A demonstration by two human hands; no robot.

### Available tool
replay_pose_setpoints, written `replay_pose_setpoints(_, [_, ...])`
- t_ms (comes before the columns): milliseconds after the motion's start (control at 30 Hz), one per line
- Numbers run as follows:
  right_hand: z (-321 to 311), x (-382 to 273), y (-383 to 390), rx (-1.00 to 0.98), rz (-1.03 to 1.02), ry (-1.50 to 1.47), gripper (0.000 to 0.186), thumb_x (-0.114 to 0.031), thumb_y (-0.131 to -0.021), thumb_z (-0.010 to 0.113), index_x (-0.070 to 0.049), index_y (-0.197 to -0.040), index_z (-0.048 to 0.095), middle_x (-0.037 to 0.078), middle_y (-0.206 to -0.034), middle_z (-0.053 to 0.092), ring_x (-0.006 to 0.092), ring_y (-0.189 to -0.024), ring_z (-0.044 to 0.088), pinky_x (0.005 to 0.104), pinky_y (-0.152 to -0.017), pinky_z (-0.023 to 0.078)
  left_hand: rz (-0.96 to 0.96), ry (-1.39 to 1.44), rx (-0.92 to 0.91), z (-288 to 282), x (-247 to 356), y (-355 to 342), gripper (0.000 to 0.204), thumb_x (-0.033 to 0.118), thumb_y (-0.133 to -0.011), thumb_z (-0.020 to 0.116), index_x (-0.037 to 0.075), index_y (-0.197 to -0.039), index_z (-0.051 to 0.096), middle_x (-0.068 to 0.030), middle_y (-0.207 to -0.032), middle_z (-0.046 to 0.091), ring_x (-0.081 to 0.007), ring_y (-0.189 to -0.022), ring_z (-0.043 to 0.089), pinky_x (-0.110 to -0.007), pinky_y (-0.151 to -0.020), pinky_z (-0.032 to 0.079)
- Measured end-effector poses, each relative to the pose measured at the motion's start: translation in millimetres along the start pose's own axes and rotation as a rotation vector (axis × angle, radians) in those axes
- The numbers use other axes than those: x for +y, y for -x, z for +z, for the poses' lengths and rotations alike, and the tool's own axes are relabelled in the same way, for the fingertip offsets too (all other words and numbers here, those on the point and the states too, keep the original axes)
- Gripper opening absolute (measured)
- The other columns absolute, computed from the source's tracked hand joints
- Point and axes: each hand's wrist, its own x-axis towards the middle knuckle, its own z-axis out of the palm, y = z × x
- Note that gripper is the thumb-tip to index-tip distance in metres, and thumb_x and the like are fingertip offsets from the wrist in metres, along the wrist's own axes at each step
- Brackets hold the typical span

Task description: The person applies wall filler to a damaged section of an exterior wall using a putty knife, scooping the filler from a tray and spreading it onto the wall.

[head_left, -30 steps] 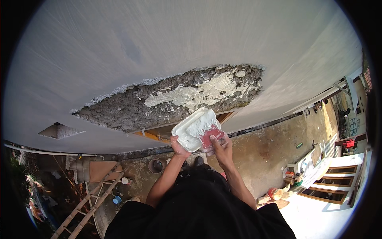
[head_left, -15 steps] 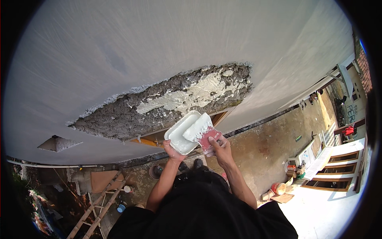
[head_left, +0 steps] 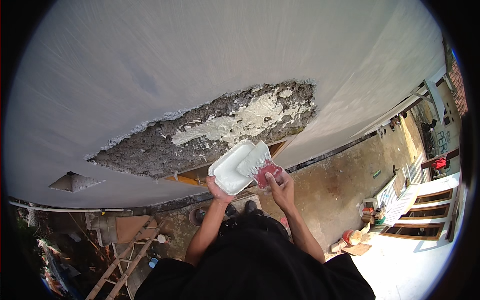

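Observation:
My left hand grips the near left side of a shallow white tray with white plaster paste in it. In my right hand is a putty knife with a red grip part; its wide blade, smeared with paste, lies over the tray's right side. Beyond the tray, the grey wall has a long rough patch of bared cement. White paste covers the middle and right of that patch unevenly.
A small notch shows in the wall at left. A bamboo ladder leans low on the left, near a blue container. Buckets and a white building with wooden windows stand at right.
The putty knife has turned slightly and shifted a little to the right over the tray. My left hand keeps its hold on the tray.

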Motion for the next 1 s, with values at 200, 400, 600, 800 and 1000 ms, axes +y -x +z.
replay_pose_setpoints(200, [4.1, 3.1, -2.9, 0.018, -0.04, -0.003, 0.021, -0.011, -0.092, 0.06, 0.003, -0.108, 0.063, 0.004, -0.079, 0.067, 0.0075, -0.063, 0.06, 0.023, -0.051, 0.049, -0.011, 0.058, 0.003, 5.5, -1.9, -1.5, 0.085, 0.046, -0.068, 0.051, 0.002, -0.14, 0.039, -0.0178, -0.139, 0.046, -0.0374, -0.126, 0.046, -0.052, -0.106, 0.036])
replay_pose_setpoints(400, [0.0, 9.4, -7.3, -0.036, 0.12, -0.258, 0.02, -0.01, -0.092, 0.06, 0.0, -0.109, 0.06, 0.006, -0.086, 0.068, 0.0105, -0.067, 0.064, 0.0247, -0.054, 0.055, 0.003, 0.014, 0.029, 1.5, -1.6, -0.8, 0.087, 0.051, -0.069, 0.049, 0.002, -0.14, 0.039, -0.0177, -0.14, 0.044, -0.0362, -0.128, 0.044, -0.051, -0.107, 0.034])
replay_pose_setpoints(600, [-13.3, 16.6, -11.4, -0.09, 0.298, -0.549, 0.018, -0.011, -0.092, 0.061, -0.003, -0.108, 0.06, 0.007, -0.091, 0.068, 0.0137, -0.069, 0.066, 0.0256, -0.057, 0.056, 0.033, -0.038, 0.038, 3.0, 1.3, 1.8, 0.083, 0.051, -0.072, 0.047, 0.003, -0.139, 0.04, -0.0161, -0.139, 0.046, -0.0354, -0.126, 0.046, -0.05, -0.106, 0.037])
replay_pose_setpoints(800, [-24.8, 13.4, -25.2, -0.007, 0.245, -0.626, 0.018, -0.008, -0.092, 0.059, -0.002, -0.109, 0.059, 0.007, -0.094, 0.067, 0.0153, -0.073, 0.067, 0.0262, -0.06, 0.057, 0.06, -0.069, 0.013, 4.2, 6.9, 2.0, 0.08, 0.05, -0.072, 0.05, 0.006, -0.138, 0.043, -0.0139, -0.137, 0.049, -0.0342, -0.123, 0.049, -0.05, -0.103, 0.04])
replay_pose_setpoints(1000, [-65.7, 17.7, -90.2, 0.472, -0.04, -0.395, 0.016, -0.009, -0.092, 0.057, 0.001, -0.105, 0.059, 0.008, -0.092, 0.067, 0.0172, -0.075, 0.066, 0.0287, -0.065, 0.056, 0.04, -0.041, -0.032, -8.5, 10.1, 2.3, 0.077, 0.049, -0.073, 0.053, 0.007, -0.138, 0.043, -0.0124, -0.137, 0.05, -0.0333, -0.123, 0.05, -0.05, -0.103, 0.04])
